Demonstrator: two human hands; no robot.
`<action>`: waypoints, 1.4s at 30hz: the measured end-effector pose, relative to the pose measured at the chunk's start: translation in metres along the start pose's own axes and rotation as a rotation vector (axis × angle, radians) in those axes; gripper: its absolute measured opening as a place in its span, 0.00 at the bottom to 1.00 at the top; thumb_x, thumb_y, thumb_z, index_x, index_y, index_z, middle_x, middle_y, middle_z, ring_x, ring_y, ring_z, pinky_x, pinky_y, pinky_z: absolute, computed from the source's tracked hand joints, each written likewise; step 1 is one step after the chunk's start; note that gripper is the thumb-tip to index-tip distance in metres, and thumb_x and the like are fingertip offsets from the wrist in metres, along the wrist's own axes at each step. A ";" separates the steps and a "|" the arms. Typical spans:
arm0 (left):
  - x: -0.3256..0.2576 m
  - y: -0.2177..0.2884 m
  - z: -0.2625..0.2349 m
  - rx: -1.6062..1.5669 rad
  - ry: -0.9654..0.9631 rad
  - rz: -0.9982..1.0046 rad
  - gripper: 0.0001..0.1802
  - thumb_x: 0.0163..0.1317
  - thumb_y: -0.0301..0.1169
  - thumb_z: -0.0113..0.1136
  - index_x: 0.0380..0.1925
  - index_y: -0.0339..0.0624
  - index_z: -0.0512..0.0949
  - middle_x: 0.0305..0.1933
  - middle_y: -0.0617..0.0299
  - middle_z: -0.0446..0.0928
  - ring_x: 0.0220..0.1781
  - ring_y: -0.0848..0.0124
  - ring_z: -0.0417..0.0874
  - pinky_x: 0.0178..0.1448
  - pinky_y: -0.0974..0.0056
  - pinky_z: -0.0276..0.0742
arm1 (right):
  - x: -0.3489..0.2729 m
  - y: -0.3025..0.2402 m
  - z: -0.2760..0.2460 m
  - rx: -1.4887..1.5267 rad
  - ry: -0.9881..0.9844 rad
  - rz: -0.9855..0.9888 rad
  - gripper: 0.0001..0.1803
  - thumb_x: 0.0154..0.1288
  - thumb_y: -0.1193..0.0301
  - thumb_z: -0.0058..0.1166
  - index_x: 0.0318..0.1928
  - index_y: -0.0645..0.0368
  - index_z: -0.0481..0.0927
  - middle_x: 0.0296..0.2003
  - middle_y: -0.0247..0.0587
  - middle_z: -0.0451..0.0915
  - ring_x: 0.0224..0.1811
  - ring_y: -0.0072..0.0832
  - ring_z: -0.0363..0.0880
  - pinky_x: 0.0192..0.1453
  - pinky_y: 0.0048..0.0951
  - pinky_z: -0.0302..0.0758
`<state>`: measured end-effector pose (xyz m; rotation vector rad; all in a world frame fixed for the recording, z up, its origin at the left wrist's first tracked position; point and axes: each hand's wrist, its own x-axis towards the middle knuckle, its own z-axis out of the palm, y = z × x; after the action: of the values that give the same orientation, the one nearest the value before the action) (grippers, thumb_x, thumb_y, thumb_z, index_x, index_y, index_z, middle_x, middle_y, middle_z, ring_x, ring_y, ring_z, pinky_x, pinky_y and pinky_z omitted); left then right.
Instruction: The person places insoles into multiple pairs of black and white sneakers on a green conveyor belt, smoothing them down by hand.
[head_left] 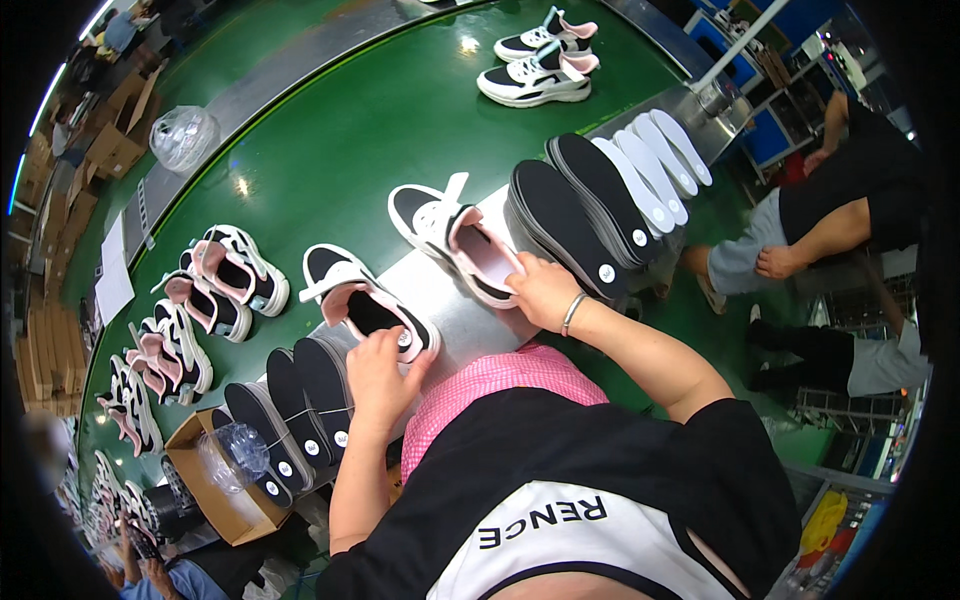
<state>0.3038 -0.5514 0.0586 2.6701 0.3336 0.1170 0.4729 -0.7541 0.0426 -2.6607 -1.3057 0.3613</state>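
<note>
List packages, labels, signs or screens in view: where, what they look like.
Open box: lower left, brown cardboard, clear plastic inside.
Bag: upper left on the belt edge, crumpled clear plastic.
Cartons: far upper left, brown, stacked.
Insole stickers: small white rounds on black insoles near the right hand.
No screens seen.

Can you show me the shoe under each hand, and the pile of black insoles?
Left shoe [352, 300], head view: pink lining.
Right shoe [470, 250], head view: pink collar.
Black insoles [560, 215], head view: top insole.

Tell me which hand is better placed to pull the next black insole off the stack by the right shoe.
Right, most likely. The right hand rests at the right shoe, touching the black insole stack. The left hand is at the other shoe, farther away.
</note>
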 end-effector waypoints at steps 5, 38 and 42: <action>0.044 0.028 0.003 -0.396 0.189 -0.052 0.28 0.46 0.34 0.62 0.47 0.33 0.66 0.42 0.47 0.70 0.45 0.54 0.71 0.49 0.59 0.66 | -0.001 0.050 -0.036 0.253 0.288 0.013 0.17 0.51 0.64 0.52 0.41 0.59 0.74 0.39 0.46 0.75 0.43 0.41 0.73 0.47 0.36 0.70; 0.140 0.025 0.074 -0.532 0.103 -0.338 0.17 0.56 0.40 0.48 0.27 0.33 0.70 0.27 0.41 0.74 0.34 0.45 0.75 0.39 0.50 0.68 | 0.033 -0.001 -0.036 -0.266 -0.244 -0.071 0.19 0.45 0.60 0.54 0.38 0.57 0.76 0.36 0.46 0.73 0.40 0.39 0.74 0.41 0.39 0.71; 0.139 0.027 0.077 -0.522 0.106 -0.369 0.16 0.57 0.39 0.47 0.29 0.33 0.69 0.27 0.41 0.74 0.34 0.45 0.75 0.39 0.50 0.68 | 0.018 0.003 -0.069 -0.226 -0.514 0.098 0.21 0.44 0.58 0.54 0.37 0.58 0.75 0.33 0.46 0.76 0.36 0.39 0.76 0.38 0.37 0.73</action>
<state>0.4546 -0.5725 0.0051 2.0556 0.7146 0.1999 0.5053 -0.7440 0.1054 -2.9457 -1.4135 1.0249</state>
